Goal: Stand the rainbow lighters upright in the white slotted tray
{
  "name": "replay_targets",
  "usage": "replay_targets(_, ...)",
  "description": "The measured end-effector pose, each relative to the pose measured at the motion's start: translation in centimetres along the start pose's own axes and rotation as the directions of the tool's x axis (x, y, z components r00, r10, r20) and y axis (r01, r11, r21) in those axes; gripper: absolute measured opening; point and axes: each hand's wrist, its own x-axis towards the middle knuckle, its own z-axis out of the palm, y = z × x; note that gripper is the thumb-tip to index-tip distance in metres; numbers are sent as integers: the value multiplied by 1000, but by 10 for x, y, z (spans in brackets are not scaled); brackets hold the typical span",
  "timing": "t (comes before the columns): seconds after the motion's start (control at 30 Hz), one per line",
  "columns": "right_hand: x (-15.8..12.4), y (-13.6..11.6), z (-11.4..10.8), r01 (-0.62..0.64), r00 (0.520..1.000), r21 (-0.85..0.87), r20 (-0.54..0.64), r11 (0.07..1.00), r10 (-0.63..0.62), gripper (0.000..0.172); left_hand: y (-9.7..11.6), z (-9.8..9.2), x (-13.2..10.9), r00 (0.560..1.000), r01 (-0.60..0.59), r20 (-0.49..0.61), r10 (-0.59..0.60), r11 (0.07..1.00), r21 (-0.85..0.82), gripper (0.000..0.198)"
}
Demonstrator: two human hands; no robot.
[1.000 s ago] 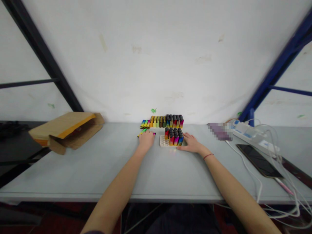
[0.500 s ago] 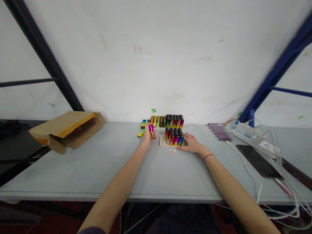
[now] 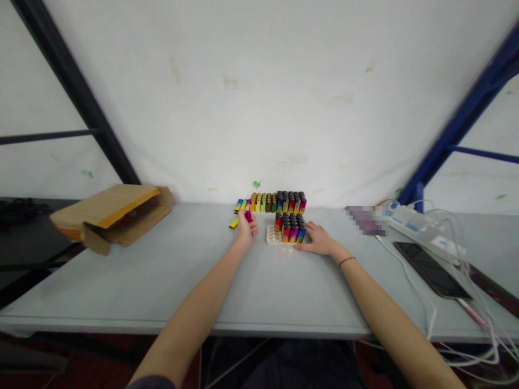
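Note:
My left hand (image 3: 245, 233) is closed around a shiny purple lighter (image 3: 248, 216), tilted with its upper end showing above the fingers. To its right stands a white tray (image 3: 272, 236) with round holes, its left part bare. Upright black-topped lighters (image 3: 292, 231) in red, pink and blue fill the tray's right part. My right hand (image 3: 319, 239) holds the tray's right end, thumb at the front corner and fingers along the side. Behind stand rows of black-topped lighters (image 3: 291, 203) and yellow to dark lighter-shaped pieces (image 3: 263, 203). A yellow piece (image 3: 234, 222) lies beside my left hand.
More colourful pieces (image 3: 242, 205) lie near the wall at the left of the rows. An open brown paper package (image 3: 109, 213) lies at the left. On the right are a phone (image 3: 432, 269), a white power strip (image 3: 421, 224) and tangled white cables (image 3: 492, 324).
My left hand has turned and drawn slightly left, so less of the purple lighter shows and its fingers face the tray. My right hand stays at the tray.

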Motion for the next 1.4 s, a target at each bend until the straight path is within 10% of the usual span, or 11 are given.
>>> replay_targets(1.07,0,1,0,12,1000,17,-13,1000,-12,99,7,-2,5,995,-13,97,-1,990,138,41)
replay_targets(1.2,0,0,-1,20,1000,8,-1,1000,-20,100,16,-1,7,959,-225,246,140,903,366,24)
replay_targets(1.4,0,-2,-4,26,1000,-12,12,1000,-26,100,28,-4,2,785,-604,509,353,618,503,11)
